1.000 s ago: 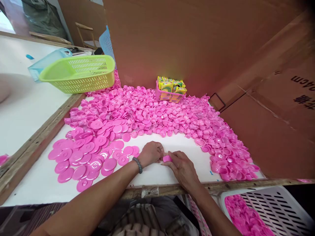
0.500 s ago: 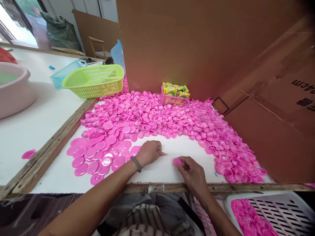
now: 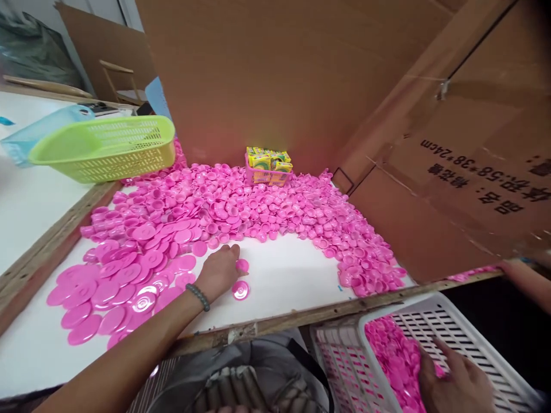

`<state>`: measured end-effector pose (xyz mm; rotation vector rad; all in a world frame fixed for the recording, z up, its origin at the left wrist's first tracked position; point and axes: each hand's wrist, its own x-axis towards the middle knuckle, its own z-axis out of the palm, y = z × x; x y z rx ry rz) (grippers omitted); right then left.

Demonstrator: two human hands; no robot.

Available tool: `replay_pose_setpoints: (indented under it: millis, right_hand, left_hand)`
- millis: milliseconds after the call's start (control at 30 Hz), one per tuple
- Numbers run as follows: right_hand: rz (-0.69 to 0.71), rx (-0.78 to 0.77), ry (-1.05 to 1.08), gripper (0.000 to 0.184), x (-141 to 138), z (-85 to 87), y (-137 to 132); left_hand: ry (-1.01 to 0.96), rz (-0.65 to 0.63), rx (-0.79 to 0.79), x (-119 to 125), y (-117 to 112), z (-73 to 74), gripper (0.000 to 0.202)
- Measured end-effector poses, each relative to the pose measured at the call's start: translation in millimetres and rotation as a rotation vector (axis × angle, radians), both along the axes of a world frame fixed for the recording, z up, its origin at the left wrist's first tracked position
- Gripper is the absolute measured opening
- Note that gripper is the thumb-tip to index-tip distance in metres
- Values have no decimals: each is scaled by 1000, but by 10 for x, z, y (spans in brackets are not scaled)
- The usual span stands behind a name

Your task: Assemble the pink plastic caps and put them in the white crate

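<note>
My left hand (image 3: 220, 272), with a beaded bracelet at the wrist, is over the white tabletop with its fingers curled. A small pink disc (image 3: 242, 265) shows at its fingertips, between thumb and curled fingers. Just below it a small round pink piece with a shiny ring (image 3: 240, 290) lies flat on the table. My right hand (image 3: 458, 378) reaches down into a white slotted basket (image 3: 465, 330), thumb and fingers apart over small pink plastic pieces (image 3: 398, 361). Larger flat pink discs (image 3: 116, 287) lie overlapping left of my left forearm.
Many small pink cups (image 3: 293, 212) form an arc across the table. A pink basket (image 3: 269, 176) of yellow boxes stands among them. A green basket (image 3: 107, 155) is at left, tall cardboard (image 3: 275, 74) behind. Another person's hand (image 3: 527, 281) is at the right edge.
My right hand has left the table, where it held a pink disc, and moved down right into the basket. A ringed pink piece now shows below my left hand. The view has turned right.
</note>
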<state>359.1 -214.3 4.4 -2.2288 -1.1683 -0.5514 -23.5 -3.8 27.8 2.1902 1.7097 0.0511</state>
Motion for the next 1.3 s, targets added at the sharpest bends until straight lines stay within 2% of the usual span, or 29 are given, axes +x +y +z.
replay_pose_setpoints:
  millis: [67, 133, 200, 300, 400, 567, 633, 767, 900, 1000, 1133, 1233, 1300]
  right_hand:
    - [59, 19, -55, 44, -173, -8, 214]
    - [179, -2, -51, 41, -327, 3, 534]
    - [275, -119, -69, 38, -426, 25, 868]
    - [372, -304, -76, 35, -535, 48, 1261]
    - [477, -349, -9, 31, -692, 40, 1480]
    - [626, -343, 96, 13, -1001, 13, 1611]
    - [684, -323, 147, 14, -1101, 10, 1632]
    - [817, -261, 274, 18, -1312, 6, 1640]
    - [917, -307, 276, 18, -1507, -7, 1632]
    - [940, -320, 237, 18, -1577, -6, 1646]
    - [942, -308, 162, 18, -1611, 21, 1695]
    - [965, -328, 110, 19, -1656, 69, 1762]
    - [996, -342, 85, 19, -1706, 117, 1829]
  left_hand:
    - [-53, -49, 19, 167, 85, -43, 31]
    - [-93, -72, 36, 305, 154, -77, 31]
    - [-135, -66, 54, 386, 201, -99, 28]
    - [-235, -38, 52, 389, 236, -127, 21]
    - [-374, 6, 6, 308, 256, -175, 23]
    - [-616, 106, -37, 207, 302, -269, 29]
    - [-677, 108, -55, 204, 314, -284, 30]
    - [-709, 95, -91, 230, 307, -291, 25]
    - [-711, 80, -114, 247, 280, -260, 22]
    - [-702, 25, -76, 200, 271, -157, 20]
    - [-545, -115, 159, 82, 257, -24, 9]
    - [-391, -209, 253, 60, 220, -54, 4]
    - [-375, -224, 251, 100, 189, -127, 22]
